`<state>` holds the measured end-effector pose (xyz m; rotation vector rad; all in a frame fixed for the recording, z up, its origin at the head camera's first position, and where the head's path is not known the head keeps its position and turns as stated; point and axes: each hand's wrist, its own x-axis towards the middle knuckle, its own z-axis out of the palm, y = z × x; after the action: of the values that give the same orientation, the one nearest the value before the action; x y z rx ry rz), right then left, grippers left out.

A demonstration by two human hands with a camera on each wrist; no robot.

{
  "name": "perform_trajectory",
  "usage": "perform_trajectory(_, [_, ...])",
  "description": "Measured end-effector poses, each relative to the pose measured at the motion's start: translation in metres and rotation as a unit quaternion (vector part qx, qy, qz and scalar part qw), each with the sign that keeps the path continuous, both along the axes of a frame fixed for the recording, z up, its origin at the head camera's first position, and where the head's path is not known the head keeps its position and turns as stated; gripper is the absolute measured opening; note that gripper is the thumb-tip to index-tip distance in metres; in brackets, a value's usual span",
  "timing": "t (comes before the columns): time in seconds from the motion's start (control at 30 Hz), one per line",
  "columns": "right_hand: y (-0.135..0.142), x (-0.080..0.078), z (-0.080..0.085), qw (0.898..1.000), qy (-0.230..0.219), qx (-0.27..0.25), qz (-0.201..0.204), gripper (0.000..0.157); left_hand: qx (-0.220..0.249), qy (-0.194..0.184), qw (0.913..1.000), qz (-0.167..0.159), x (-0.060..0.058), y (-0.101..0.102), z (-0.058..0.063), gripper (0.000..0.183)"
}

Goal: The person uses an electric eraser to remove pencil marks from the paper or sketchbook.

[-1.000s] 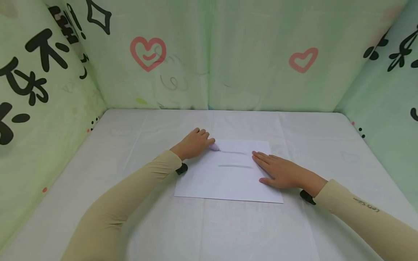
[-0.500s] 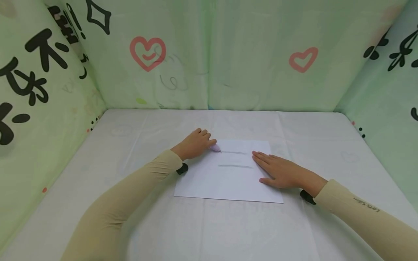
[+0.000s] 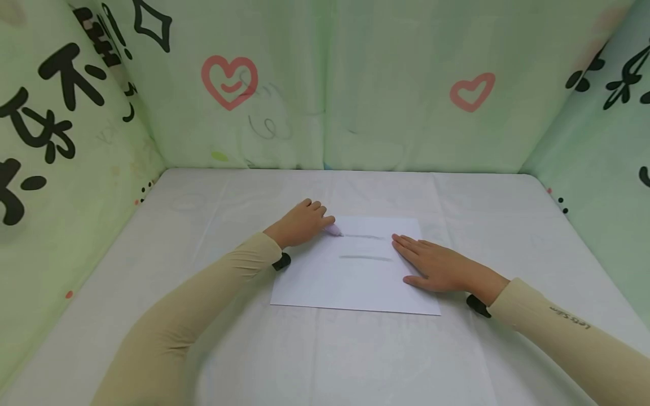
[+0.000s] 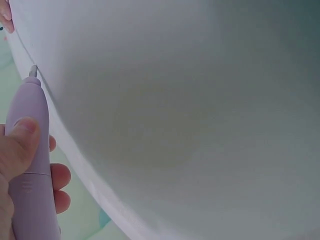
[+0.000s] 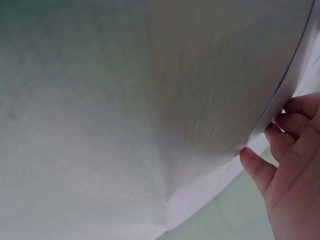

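A white sheet of paper (image 3: 350, 287) lies on the table, with two short grey lines across it. My left hand (image 3: 299, 223) grips a thick lilac pen-shaped tool (image 4: 34, 107) at the sheet's far left corner. Thumb and fingers wrap around its body in the left wrist view. Its narrow metal tip (image 4: 33, 71) points at the left end of the upper grey line (image 3: 363, 237). My right hand (image 3: 440, 266) rests flat on the paper's right edge, fingers straight and thumb spread. The lower grey line (image 3: 365, 258) runs roughly parallel to the upper one.
A white cloth covers the table (image 3: 386, 361). Green printed curtains (image 3: 386, 113) with hearts and black characters surround its back and sides. Each wrist carries a small black device, the left (image 3: 281, 261) and the right (image 3: 478, 306).
My left hand and the lilac tool shifted very slightly right, then back left, staying by the upper line's left end. My right hand and the paper have kept their places.
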<state>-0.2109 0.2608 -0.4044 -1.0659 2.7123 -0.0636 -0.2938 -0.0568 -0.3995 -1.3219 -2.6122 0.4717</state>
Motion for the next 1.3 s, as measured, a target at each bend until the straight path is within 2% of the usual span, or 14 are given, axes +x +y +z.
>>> perform_trajectory(0.57, [0.0011,-0.0007,-0.0014,1.0,0.011,-0.002,0.01,0.071,0.01,0.006,0.9999,-0.008,-0.0039,0.0,-0.005,0.019])
perform_trajectory(0.73, [0.0015,-0.0012,-0.0019,1.0,0.009,-0.001,0.008,0.071,0.012,0.003,0.9999,-0.001,-0.0036,0.001,-0.0049,0.021])
perform_trajectory(1.3, [0.0006,-0.0006,-0.001,1.0,0.008,0.004,0.004,0.071,-0.002,-0.005,1.0,-0.008,-0.0045,0.0039,-0.003,0.021])
